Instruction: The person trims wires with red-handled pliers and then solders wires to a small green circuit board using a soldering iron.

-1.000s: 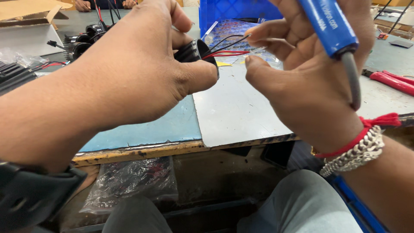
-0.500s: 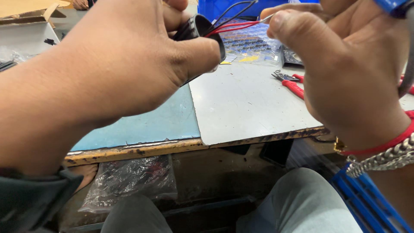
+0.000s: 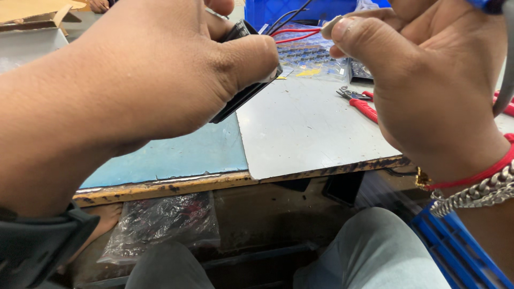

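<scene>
My left hand [image 3: 155, 69] fills the upper left and grips a small flat black part [image 3: 243, 88], thumb pressed on its top edge. Red and black wires [image 3: 292, 29] run from the part to the right. My right hand [image 3: 423, 80] pinches the ends of those wires between thumb and forefinger. The same hand also carries a blue-handled tool [image 3: 490, 5], almost wholly cut off by the top edge, with a grey cord [image 3: 506, 69] hanging from it. A red thread and a metal chain bracelet [image 3: 476, 190] circle my right wrist.
A worn bench with a blue mat [image 3: 176, 155] and a grey plate [image 3: 305, 126] lies below the hands. Red-handled pliers [image 3: 361, 104], a blue crate [image 3: 316, 10] and a bag of small parts [image 3: 310, 53] sit behind. A plastic bag [image 3: 160, 219] hangs under the bench edge.
Both hands have come up closer to the camera. The black part has turned flatter in my left hand, and the blue tool has slid almost out of the top of the view.
</scene>
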